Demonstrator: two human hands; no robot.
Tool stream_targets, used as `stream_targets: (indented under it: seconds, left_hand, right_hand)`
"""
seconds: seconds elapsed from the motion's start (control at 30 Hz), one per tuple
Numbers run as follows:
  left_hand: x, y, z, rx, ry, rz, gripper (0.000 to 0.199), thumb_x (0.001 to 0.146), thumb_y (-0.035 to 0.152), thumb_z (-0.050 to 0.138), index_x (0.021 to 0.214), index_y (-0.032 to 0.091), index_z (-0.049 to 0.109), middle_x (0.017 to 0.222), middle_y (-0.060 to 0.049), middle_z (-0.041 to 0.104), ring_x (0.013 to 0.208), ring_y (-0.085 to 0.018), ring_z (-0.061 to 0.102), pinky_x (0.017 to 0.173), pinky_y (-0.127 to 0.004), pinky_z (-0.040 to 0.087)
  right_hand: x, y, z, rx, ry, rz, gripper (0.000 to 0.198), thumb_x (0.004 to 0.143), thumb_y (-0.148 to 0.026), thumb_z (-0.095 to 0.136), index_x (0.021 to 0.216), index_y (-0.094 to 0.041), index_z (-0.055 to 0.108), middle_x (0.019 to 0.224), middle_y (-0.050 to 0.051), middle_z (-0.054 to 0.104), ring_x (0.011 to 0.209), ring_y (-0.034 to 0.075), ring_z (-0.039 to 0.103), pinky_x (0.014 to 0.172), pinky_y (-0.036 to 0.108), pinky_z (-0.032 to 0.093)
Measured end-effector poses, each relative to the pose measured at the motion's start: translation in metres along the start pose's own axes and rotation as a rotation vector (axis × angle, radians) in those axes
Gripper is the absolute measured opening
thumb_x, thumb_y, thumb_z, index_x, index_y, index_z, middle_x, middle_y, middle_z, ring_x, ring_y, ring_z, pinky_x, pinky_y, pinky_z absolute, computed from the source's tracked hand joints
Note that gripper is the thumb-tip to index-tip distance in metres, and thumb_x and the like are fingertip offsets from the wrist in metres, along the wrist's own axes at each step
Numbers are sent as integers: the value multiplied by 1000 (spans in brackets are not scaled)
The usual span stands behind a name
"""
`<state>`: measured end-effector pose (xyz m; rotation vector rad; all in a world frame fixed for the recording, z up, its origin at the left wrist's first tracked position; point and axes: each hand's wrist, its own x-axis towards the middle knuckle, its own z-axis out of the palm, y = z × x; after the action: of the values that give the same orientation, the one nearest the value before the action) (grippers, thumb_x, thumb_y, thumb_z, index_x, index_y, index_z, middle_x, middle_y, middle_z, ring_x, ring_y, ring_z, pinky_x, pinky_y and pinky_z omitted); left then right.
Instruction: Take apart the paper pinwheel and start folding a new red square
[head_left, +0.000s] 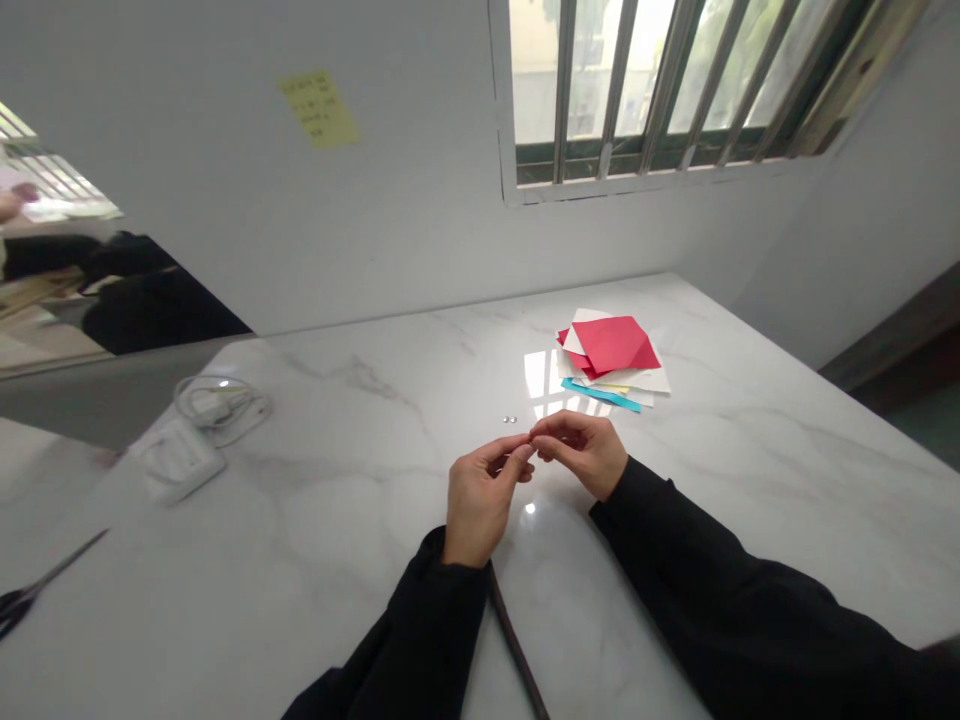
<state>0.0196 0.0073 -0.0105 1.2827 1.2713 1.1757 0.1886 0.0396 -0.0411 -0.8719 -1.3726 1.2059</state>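
Note:
My left hand [481,494] and my right hand [586,450] meet over the middle of the marble-patterned table [337,580], fingertips touching. Both hands are closed in a pinch. Whatever sits between the fingertips is too small or too hidden to make out. Just beyond the left fingers, two tiny shiny round pieces [509,420] lie side by side on the tabletop. A dark, narrow strip like a strap or cord [516,645] runs from beside my left wrist down to the bottom edge of the view.
Loose paper sheets [616,345], red, white and blue, are piled beyond my right hand. At the left lie a white adapter with a coiled cable [180,455] and dark-handled scissors [45,585]. A yellow note [319,107] sticks to the wall below which the table ends.

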Motion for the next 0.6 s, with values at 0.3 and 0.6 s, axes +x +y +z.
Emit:
stream_targets:
  seconds: [0.3, 0.6]
  left_hand:
    - [12, -5, -12, 156, 197, 94, 54, 91, 40, 74, 140, 19, 69, 102, -6, 80, 71, -15, 73, 69, -28, 62]
    - [8, 21, -10, 131, 79, 219, 36, 96, 46, 65, 73, 18, 63, 59, 6, 44, 56, -10, 38, 54, -24, 32]
  right_hand:
    - [12, 7, -11, -566, -22, -185, 13, 99, -29, 64, 92, -20, 70, 92, 5, 73, 86, 18, 66, 78, 32, 56]
    - [79, 30, -14, -971, -38, -234, 17, 103, -20, 62, 99, -17, 78, 103, 8, 76, 99, 19, 62, 95, 31, 45]
